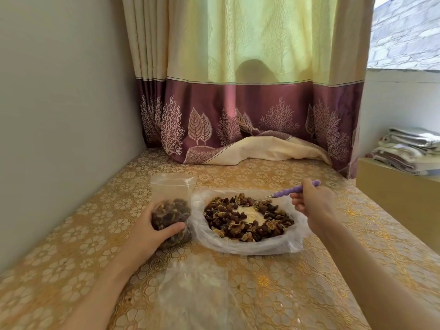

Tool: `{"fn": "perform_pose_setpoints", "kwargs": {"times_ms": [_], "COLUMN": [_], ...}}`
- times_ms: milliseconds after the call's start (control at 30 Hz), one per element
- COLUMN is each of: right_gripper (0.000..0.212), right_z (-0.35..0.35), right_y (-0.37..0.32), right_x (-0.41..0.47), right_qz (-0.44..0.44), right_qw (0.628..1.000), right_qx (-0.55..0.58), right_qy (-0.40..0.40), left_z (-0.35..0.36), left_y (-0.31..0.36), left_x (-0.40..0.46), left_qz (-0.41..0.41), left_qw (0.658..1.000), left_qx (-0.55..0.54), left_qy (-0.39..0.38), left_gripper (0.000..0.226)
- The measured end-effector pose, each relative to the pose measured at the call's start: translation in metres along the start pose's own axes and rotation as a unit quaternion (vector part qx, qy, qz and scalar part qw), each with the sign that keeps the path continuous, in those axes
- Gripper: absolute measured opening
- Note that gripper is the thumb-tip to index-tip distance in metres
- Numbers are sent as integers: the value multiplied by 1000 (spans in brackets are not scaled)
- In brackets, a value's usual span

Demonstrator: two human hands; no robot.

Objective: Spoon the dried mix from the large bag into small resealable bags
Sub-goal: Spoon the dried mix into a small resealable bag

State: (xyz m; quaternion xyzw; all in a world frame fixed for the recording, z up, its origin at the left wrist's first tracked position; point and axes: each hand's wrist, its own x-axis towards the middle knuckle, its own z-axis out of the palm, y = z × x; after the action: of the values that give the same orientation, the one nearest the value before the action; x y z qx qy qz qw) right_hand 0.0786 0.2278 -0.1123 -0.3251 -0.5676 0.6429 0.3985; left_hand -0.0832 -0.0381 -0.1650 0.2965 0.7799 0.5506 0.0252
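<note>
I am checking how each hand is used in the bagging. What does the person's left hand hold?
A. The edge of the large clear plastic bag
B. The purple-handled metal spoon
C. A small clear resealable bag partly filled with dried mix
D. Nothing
C: the left hand grips the small clear resealable bag of dried mix, while the right hand holds the purple-handled metal spoon over the large clear plastic bag.

Left hand covers the near lower side of the small bag. Spoon bowl lies partly buried in the dried mix; its handle middle sits inside the right hand. Both forearms and the folded cloths run off frame.
</note>
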Motion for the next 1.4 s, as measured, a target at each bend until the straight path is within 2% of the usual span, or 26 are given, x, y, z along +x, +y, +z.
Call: {"fn": "perform_pose_setpoints", "kwargs": {"times_ms": [167,300,400,533,733,867,933,1100,1267,1400], "right_gripper": [36,37,33,39,36,31,32,39,33,34], "right_z": [22,48,70,95,112,112,109,91,58,25], "right_y": [-22,-42,-50,-55,-55,-54,-52,-47,-30,-3], "right_x": [-3,-11,-22,-40,-64,-72,-72,-64,-43,-29], "right_qz": [-24,-37,-48,-117,-253,-287,-290,-266,-152,-125], "right_qw": [999,996,994,987,953,931,927,945,981,991], "right_qx": [25,60,69,31,-24,-31,-24,19,79,37], "right_qy": [-4,-49,-74,-105,-165,-222,-238,-187,-88,-17], "left_z": [0,0,-1,-1,-2,-1,-1,-1,0,1], "left_y": [-2,-2,-1,-1,-3,-3,-3,-6,-7,-8], "left_x": [0,0,0,0,0,0,1,2,2,2], "left_qz": [6,13,18,15,18,18,21,15,17,11], "left_qw": [1000,1000,1000,1000,999,999,999,999,999,1000], "left_qx": [5,-7,-5,-18,-37,-44,-45,-38,-27,-26], "left_qy": [12,3,-1,-6,-13,-5,-7,-12,-10,-9], "left_gripper": [64,68,62,56,61,80,83,81,83,85]}}
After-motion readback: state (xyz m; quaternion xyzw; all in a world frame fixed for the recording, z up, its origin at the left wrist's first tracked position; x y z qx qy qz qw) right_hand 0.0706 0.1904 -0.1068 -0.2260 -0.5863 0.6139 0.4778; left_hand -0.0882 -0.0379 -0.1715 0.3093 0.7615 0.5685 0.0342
